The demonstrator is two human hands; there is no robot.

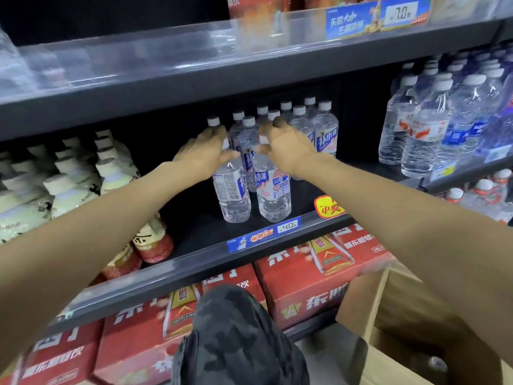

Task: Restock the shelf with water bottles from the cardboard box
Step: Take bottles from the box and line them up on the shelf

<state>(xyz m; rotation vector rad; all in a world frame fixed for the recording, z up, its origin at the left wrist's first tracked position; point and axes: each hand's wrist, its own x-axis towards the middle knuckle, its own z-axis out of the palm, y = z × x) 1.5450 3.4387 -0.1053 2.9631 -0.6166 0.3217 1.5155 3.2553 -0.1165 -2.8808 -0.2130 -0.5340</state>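
Observation:
Two clear water bottles with blue and white labels stand at the front of the middle shelf [200, 226]. My left hand [204, 151] grips the top of the left bottle [233, 190] and hides its cap. My right hand [288, 150] pinches the neck of the right bottle [273, 190]. Right behind them stand two rows of the same bottles [324, 132] with white caps. The open cardboard box [388, 315] sits on the floor at the lower right, under my right forearm, with one bottle cap [438, 365] dimly visible inside.
Cream-coloured drink bottles [69, 184] fill the shelf's left part. Other water bottles [433, 126] stand on the shelf at the right. Red drink cartons [313, 279] are stacked below. The upper shelf edge [222, 76] hangs just above the hands. My knee [236, 329] is in front.

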